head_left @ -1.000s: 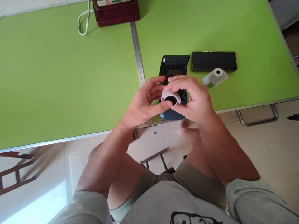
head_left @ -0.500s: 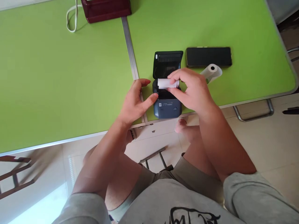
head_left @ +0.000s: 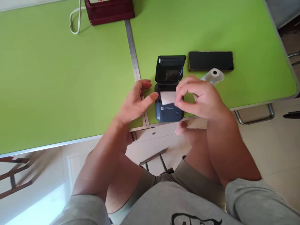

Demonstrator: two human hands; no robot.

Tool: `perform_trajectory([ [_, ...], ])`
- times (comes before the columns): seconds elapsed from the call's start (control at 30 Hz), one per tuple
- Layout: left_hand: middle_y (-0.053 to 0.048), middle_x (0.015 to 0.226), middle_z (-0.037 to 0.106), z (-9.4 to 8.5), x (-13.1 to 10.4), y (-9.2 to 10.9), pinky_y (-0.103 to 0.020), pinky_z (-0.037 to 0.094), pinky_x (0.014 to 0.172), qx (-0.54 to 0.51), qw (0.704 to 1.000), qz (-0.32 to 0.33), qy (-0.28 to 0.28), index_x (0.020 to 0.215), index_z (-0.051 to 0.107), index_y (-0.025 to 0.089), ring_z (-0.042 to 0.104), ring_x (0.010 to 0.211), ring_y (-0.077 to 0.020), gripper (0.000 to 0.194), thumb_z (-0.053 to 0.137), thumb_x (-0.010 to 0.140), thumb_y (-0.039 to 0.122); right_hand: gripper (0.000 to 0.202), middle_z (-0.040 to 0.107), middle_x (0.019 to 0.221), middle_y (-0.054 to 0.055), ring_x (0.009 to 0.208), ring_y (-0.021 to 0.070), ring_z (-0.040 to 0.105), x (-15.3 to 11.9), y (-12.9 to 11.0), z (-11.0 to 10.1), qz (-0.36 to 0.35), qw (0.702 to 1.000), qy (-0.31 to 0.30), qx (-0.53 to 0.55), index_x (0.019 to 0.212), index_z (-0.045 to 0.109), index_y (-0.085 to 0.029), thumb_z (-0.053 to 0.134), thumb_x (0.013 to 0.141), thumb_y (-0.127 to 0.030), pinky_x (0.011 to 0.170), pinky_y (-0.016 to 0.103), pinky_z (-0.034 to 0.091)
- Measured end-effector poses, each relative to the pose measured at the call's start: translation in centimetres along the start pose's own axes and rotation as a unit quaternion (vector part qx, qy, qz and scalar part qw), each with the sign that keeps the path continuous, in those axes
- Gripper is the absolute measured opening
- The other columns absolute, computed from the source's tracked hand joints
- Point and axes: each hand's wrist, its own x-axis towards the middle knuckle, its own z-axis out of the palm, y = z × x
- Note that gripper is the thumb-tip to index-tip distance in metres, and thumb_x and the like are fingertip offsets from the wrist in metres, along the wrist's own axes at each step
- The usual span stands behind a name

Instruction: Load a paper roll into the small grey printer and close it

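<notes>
A small dark blue printer [head_left: 169, 116] with its black lid [head_left: 170, 68] raised stands near the front edge of the green table. White paper [head_left: 168, 97] lies in its compartment and spreads toward the front. My right hand [head_left: 199, 95] pinches the right end of the paper between thumb and fingers, above the printer's right side. My left hand [head_left: 138, 101] is at the printer's left side, thumb and fingers apart, the thumb tip by the compartment's edge, and it holds nothing.
Behind my right hand are a black phone-like slab [head_left: 211, 61] and a second white paper roll [head_left: 214, 73]. A dark red box [head_left: 110, 12] and a white cord [head_left: 78, 23] are at the far edge. A metal strip [head_left: 133, 50] crosses the green table [head_left: 58, 78].
The white roll, held upright of the compartment before, now sits lower in it, with paper drawn toward the front. My right hand has moved slightly right and toward me. My left hand has hardly moved.
</notes>
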Motion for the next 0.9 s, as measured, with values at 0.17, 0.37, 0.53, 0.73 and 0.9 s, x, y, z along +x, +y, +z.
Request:
perform_trajectory([
  [0.17, -0.009, 0.17, 0.039, 0.8, 0.6, 0.8, -0.055, 0.048, 0.119, -0.036, 0.998, 0.05, -0.003, 0.151, 0.039, 0.038, 0.043, 0.155, -0.0345, 0.08, 0.059, 0.088, 0.083, 0.02, 0.054, 0.06, -0.005, 0.058, 0.0104, 0.049, -0.9, -1.6, -0.8, 0.054, 0.99, -0.122, -0.047, 0.067, 0.068, -0.024, 0.067, 0.078, -0.008, 0.053, 0.028, 0.036],
  [0.37, -0.005, 0.149, 0.057, 1.7, 2.2, 1.7, -0.051, 0.05, 0.116, -0.081, 0.992, 0.091, 0.04, 0.15, 0.044, 0.045, 0.051, 0.148, -0.0322, 0.074, 0.054, 0.089, 0.085, 0.018, 0.051, 0.051, -0.009, 0.05, 0.0073, 0.042, -1.0, -2.0, -0.6, 0.153, 0.972, -0.164, -0.069, 0.068, 0.071, -0.023, 0.069, 0.076, -0.007, 0.05, 0.026, 0.031],
  [0.53, -0.006, 0.126, 0.069, 2.0, 2.5, 2.1, -0.051, 0.05, 0.116, -0.041, 0.994, 0.098, 0.04, 0.117, 0.07, 0.034, 0.064, 0.13, -0.0291, 0.049, 0.055, 0.095, 0.075, 0.016, 0.06, 0.054, -0.008, 0.051, 0.0076, 0.048, -1.6, -2.2, -0.9, 0.156, 0.973, -0.163, -0.057, 0.071, 0.075, -0.023, 0.069, 0.079, -0.011, 0.054, 0.027, 0.03],
  [0.73, -0.009, 0.131, 0.064, 2.6, 1.8, 1.4, -0.055, 0.048, 0.116, 0.014, 0.993, 0.121, -0.004, 0.111, 0.067, 0.032, 0.059, 0.132, -0.0293, 0.038, 0.066, 0.094, 0.066, 0.015, 0.053, 0.063, -0.006, 0.055, 0.0099, 0.046, -1.9, 1.0, -0.3, 0.109, 0.985, 0.075, 0.112, 0.084, 0.068, -0.025, 0.066, 0.093, -0.037, 0.051, 0.028, 0.033],
  [0.9, -0.007, 0.123, 0.062, 2.8, 1.7, 1.1, -0.049, 0.057, 0.099, -0.023, 0.996, 0.09, -0.006, 0.124, 0.056, 0.032, 0.065, 0.109, -0.0258, 0.05, 0.069, 0.09, 0.065, 0.028, 0.042, 0.068, -0.008, 0.058, 0.0098, 0.043, -1.3, 3.7, 2.3, 0.18, 0.972, 0.107, 0.11, 0.1, 0.051, -0.027, 0.073, 0.085, -0.032, 0.055, 0.027, 0.037],
])
